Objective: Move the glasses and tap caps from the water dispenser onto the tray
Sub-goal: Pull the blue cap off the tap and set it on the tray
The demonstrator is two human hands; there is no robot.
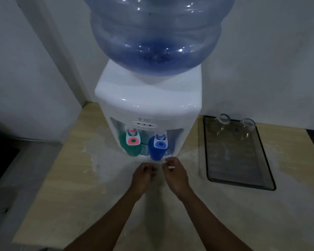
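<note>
The white water dispenser (149,105) stands on the counter with a large blue bottle (156,33) on top. A green cup (129,144) sits under the red tap (133,137). A blue cup (155,151) sits under the blue tap (160,141). Just in front of the dispenser's base, my left hand (143,175) hovers with its fingers curled in and nothing visible in it. My right hand (174,173) is close beside it, fingers pinched on a small white piece (171,167); what the piece is I cannot tell. Two clear glasses (223,122) (247,126) stand on the dark tray (261,160).
The tray lies on the pale wooden counter (62,178) to the right of the dispenser, glasses at its far end. White walls (261,60) close off the back and left. A dark surface (0,153) lies beyond the counter's left edge.
</note>
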